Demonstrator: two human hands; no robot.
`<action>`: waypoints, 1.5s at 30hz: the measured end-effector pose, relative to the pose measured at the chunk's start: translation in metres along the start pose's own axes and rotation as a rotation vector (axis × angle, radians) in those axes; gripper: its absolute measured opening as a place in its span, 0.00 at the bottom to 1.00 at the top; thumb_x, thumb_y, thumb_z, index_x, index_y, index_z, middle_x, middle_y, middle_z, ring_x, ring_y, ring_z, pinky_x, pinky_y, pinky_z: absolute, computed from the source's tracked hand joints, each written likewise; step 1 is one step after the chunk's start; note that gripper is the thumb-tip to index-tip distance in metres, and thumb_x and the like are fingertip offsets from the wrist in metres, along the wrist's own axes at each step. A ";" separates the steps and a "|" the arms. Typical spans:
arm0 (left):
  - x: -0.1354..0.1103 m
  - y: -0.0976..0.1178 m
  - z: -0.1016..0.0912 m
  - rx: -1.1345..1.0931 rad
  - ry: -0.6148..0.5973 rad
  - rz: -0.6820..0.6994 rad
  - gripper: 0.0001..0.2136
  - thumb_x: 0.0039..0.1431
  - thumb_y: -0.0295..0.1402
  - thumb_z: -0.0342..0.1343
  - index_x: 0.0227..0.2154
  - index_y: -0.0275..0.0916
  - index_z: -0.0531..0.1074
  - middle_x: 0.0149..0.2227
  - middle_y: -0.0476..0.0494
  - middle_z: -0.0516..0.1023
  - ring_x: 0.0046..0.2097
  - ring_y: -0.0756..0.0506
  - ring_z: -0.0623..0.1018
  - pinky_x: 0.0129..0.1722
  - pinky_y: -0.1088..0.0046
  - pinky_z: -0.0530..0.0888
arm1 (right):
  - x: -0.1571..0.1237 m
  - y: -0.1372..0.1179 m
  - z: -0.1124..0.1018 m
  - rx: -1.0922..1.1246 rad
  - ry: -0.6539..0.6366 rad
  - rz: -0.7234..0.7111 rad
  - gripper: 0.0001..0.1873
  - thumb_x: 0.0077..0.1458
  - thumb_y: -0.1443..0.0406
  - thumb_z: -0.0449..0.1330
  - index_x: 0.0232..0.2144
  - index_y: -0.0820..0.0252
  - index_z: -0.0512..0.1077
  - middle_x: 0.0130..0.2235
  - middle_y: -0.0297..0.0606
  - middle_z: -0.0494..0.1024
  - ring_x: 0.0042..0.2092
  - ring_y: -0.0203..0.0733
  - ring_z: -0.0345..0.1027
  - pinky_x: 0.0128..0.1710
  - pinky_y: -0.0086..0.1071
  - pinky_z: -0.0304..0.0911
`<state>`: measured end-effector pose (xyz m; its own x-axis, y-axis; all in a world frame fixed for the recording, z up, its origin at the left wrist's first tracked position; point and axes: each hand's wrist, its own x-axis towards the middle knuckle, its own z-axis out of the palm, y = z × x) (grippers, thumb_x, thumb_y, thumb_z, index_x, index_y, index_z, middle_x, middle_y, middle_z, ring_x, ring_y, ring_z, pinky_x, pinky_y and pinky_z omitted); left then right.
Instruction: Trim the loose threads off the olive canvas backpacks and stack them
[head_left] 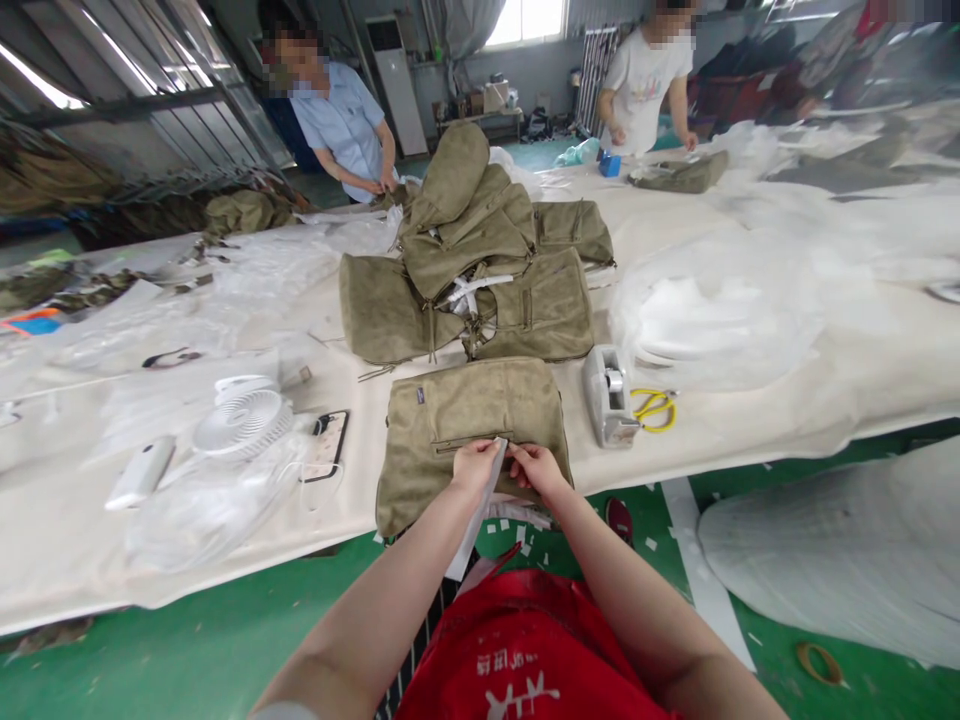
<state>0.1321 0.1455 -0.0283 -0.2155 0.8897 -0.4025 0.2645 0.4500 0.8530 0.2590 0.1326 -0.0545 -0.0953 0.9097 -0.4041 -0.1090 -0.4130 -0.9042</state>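
An olive-green canvas bag [472, 395] lies flat at the table's near edge, with a small dark label and a zipped pocket on its upper face. Over the pocket's zip, my left hand [474, 466] pinches a long white strip [477, 525], which looks like paper and hangs down toward my lap. My right hand [537, 470] is closed in a pinch beside the strip's top end, close to the zip's right end. What sits between the right fingertips is too small to make out.
Beyond lie several more olive bags [536, 300]. A tape dispenser [611, 400] and yellow-handled snips [655, 410] sit to the right; a white fan [244, 425] and a phone [326, 445] to the left. Plastic bags [720, 300] cover parts of the table. Two people work across it.
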 end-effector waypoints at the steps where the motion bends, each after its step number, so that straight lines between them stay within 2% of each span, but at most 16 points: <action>1: 0.001 0.000 0.000 0.017 -0.003 0.006 0.14 0.47 0.41 0.58 0.30 0.35 0.77 0.26 0.46 0.77 0.27 0.50 0.72 0.26 0.77 0.66 | 0.001 -0.002 0.002 -0.031 -0.017 0.020 0.21 0.49 0.49 0.55 0.24 0.62 0.70 0.14 0.29 0.68 0.12 0.29 0.53 0.11 0.24 0.47; 5: 0.006 0.000 -0.007 0.099 -0.033 0.033 0.14 0.49 0.42 0.56 0.29 0.35 0.77 0.26 0.45 0.78 0.27 0.49 0.74 0.26 0.76 0.66 | 0.006 -0.005 0.008 -0.108 -0.041 0.014 0.23 0.49 0.48 0.56 0.16 0.60 0.64 0.14 0.30 0.67 0.12 0.28 0.53 0.11 0.24 0.47; 9: 0.010 0.001 -0.022 0.217 -0.065 0.104 0.09 0.47 0.38 0.58 0.25 0.38 0.78 0.25 0.45 0.79 0.30 0.46 0.75 0.29 0.75 0.66 | 0.013 0.001 0.010 -0.154 -0.054 -0.021 0.20 0.48 0.50 0.58 0.18 0.60 0.67 0.16 0.30 0.70 0.13 0.27 0.53 0.12 0.23 0.47; 13: 0.006 0.003 -0.027 0.464 -0.081 0.186 0.09 0.51 0.36 0.54 0.29 0.40 0.77 0.30 0.45 0.80 0.33 0.46 0.76 0.32 0.74 0.67 | 0.017 0.007 0.012 -0.130 -0.037 -0.024 0.18 0.47 0.52 0.59 0.18 0.60 0.68 0.16 0.30 0.69 0.13 0.26 0.51 0.12 0.23 0.45; 15: -0.001 0.003 -0.024 0.628 -0.008 0.303 0.09 0.55 0.35 0.51 0.30 0.40 0.77 0.32 0.44 0.79 0.35 0.46 0.76 0.35 0.73 0.67 | 0.019 0.008 0.014 -0.111 -0.011 -0.020 0.16 0.47 0.54 0.59 0.18 0.60 0.68 0.16 0.29 0.69 0.12 0.26 0.50 0.11 0.24 0.44; 17: -0.010 0.003 -0.019 0.816 0.071 0.493 0.11 0.58 0.32 0.48 0.30 0.39 0.76 0.32 0.42 0.77 0.37 0.45 0.74 0.38 0.71 0.67 | 0.020 0.008 0.016 -0.099 0.014 -0.019 0.15 0.46 0.56 0.59 0.18 0.60 0.68 0.15 0.29 0.68 0.12 0.26 0.49 0.11 0.24 0.43; 20: -0.020 -0.001 -0.014 1.043 0.090 0.720 0.12 0.59 0.26 0.44 0.35 0.37 0.74 0.34 0.41 0.74 0.40 0.44 0.73 0.40 0.69 0.68 | 0.021 0.010 0.015 -0.095 0.010 -0.029 0.15 0.46 0.58 0.58 0.16 0.60 0.66 0.14 0.29 0.66 0.12 0.27 0.50 0.12 0.24 0.42; 23: -0.026 -0.007 -0.011 1.159 0.070 0.800 0.13 0.58 0.24 0.44 0.41 0.35 0.72 0.35 0.41 0.73 0.41 0.43 0.72 0.38 0.68 0.69 | 0.022 0.012 0.013 -0.077 -0.029 -0.022 0.18 0.48 0.56 0.56 0.14 0.60 0.65 0.13 0.30 0.65 0.12 0.28 0.50 0.11 0.25 0.42; 26: -0.027 -0.009 -0.012 1.169 0.025 0.818 0.12 0.58 0.23 0.45 0.37 0.35 0.72 0.35 0.41 0.73 0.42 0.43 0.71 0.38 0.67 0.69 | 0.023 0.014 0.014 -0.056 -0.024 -0.004 0.20 0.48 0.53 0.55 0.14 0.60 0.64 0.12 0.29 0.64 0.12 0.28 0.50 0.11 0.25 0.42; 29: -0.024 -0.004 -0.016 0.963 -0.029 0.717 0.10 0.58 0.26 0.46 0.35 0.37 0.73 0.36 0.41 0.74 0.43 0.43 0.72 0.43 0.67 0.68 | 0.022 0.013 0.015 -0.043 0.030 -0.010 0.22 0.46 0.50 0.58 0.13 0.59 0.62 0.10 0.26 0.59 0.11 0.28 0.47 0.11 0.25 0.40; 31: -0.018 0.001 -0.020 0.701 -0.110 0.475 0.10 0.59 0.34 0.47 0.35 0.37 0.73 0.36 0.41 0.75 0.41 0.44 0.73 0.43 0.67 0.68 | 0.019 0.011 0.016 -0.028 0.045 -0.028 0.23 0.45 0.49 0.58 0.12 0.58 0.61 0.08 0.25 0.56 0.12 0.27 0.45 0.12 0.25 0.39; 34: -0.006 0.004 -0.026 0.194 -0.458 -0.003 0.21 0.59 0.47 0.44 0.34 0.34 0.73 0.33 0.39 0.77 0.36 0.45 0.75 0.38 0.68 0.71 | 0.014 0.007 0.014 -0.001 0.031 -0.072 0.25 0.44 0.48 0.59 0.12 0.58 0.60 0.08 0.25 0.55 0.13 0.28 0.45 0.13 0.26 0.40; 36: -0.001 0.000 -0.030 -0.089 -0.659 -0.188 0.25 0.57 0.52 0.45 0.34 0.33 0.74 0.29 0.40 0.76 0.33 0.46 0.76 0.36 0.68 0.71 | 0.011 0.005 0.013 0.004 0.029 -0.097 0.25 0.44 0.48 0.59 0.12 0.59 0.60 0.09 0.25 0.56 0.13 0.28 0.45 0.14 0.26 0.41; 38: 0.001 -0.005 -0.032 -0.227 -0.718 -0.248 0.23 0.51 0.52 0.53 0.34 0.33 0.73 0.26 0.44 0.75 0.29 0.48 0.75 0.35 0.69 0.71 | 0.009 0.004 0.013 -0.017 0.038 -0.104 0.24 0.44 0.48 0.60 0.12 0.59 0.61 0.10 0.25 0.57 0.13 0.28 0.45 0.14 0.26 0.41; 40: 0.000 -0.010 -0.032 -0.266 -0.697 -0.242 0.21 0.46 0.49 0.59 0.34 0.34 0.73 0.24 0.49 0.74 0.25 0.50 0.73 0.33 0.70 0.71 | 0.008 0.004 0.014 -0.055 0.048 -0.097 0.24 0.44 0.48 0.59 0.13 0.59 0.61 0.10 0.26 0.58 0.13 0.28 0.45 0.14 0.26 0.40; 45: 0.003 -0.017 -0.032 -0.328 -0.717 -0.244 0.20 0.42 0.45 0.64 0.32 0.34 0.71 0.20 0.53 0.69 0.22 0.52 0.70 0.29 0.72 0.68 | 0.010 0.006 0.015 -0.160 0.103 -0.073 0.24 0.44 0.47 0.59 0.12 0.58 0.61 0.09 0.25 0.57 0.14 0.29 0.45 0.14 0.27 0.41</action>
<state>0.0971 0.1376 -0.0337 0.4505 0.6530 -0.6089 -0.0235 0.6904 0.7230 0.2422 0.1383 -0.0617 0.0096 0.9399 -0.3413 0.0475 -0.3414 -0.9387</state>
